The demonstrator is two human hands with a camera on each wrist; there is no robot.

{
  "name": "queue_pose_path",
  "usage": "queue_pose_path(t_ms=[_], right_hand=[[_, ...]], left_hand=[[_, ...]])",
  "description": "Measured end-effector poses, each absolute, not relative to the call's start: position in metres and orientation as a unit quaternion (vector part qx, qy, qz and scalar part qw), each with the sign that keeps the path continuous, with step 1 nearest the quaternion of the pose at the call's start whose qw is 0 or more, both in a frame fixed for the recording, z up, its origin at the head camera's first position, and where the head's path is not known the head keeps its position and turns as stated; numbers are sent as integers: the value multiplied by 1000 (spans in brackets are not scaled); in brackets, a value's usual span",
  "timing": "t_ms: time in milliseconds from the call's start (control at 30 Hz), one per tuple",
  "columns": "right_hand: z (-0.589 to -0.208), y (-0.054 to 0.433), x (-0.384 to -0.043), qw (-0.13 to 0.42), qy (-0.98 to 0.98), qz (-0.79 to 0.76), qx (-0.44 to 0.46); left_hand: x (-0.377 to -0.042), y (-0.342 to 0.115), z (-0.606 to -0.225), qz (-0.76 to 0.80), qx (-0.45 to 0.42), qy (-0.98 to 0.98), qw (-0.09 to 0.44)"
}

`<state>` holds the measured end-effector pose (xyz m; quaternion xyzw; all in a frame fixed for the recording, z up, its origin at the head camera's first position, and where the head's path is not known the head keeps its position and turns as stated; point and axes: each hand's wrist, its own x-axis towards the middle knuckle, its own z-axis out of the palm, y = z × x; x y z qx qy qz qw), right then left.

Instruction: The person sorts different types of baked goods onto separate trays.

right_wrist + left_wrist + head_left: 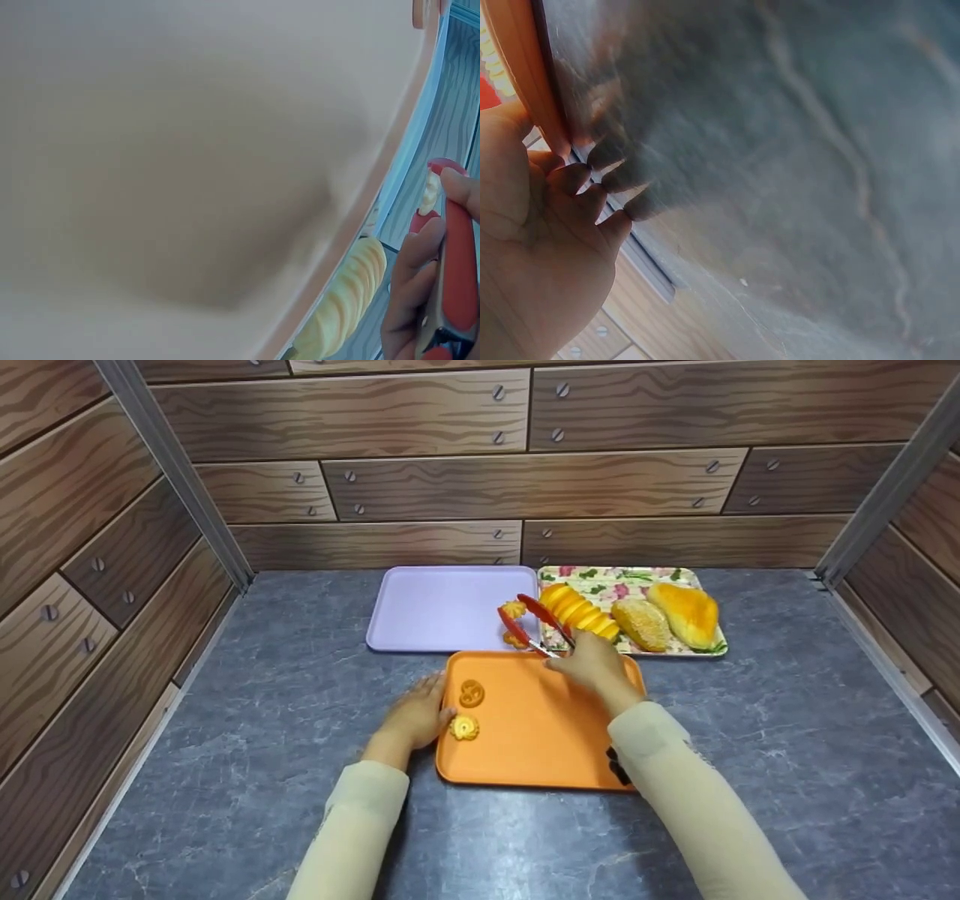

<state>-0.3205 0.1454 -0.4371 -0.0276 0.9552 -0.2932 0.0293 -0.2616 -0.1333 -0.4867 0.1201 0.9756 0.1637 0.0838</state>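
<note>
My right hand (592, 664) grips red-handled tongs (459, 266). Between the red tips of the tongs is a ridged yellow cookie (513, 610), over the right part of the lilac tray (442, 607). A browner cookie (514, 640) lies just below it, partly hidden by the tongs. At the left edge of the orange tray (540, 735) my left hand (416, 712) holds the rim, thumb over it and fingers outside against the table. Inside that tray, near the thumb, lie a pretzel-shaped cookie (472, 693) and a round swirled cookie (464, 727).
A floral tray (637, 576) at the back right carries a ridged yellow bread (581, 611), a crumb-topped bun (641, 624) and a smooth golden bread (684, 615). Wood-patterned walls (420, 487) enclose the grey table (247, 720) at back and sides.
</note>
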Motion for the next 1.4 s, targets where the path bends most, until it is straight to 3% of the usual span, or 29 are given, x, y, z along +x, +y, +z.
queue_pose_path(t_ms=[1400], right_hand=[[-444, 131, -323, 53, 963, -266, -6]], left_hand=[[-261, -133, -486, 169, 115, 975, 87]])
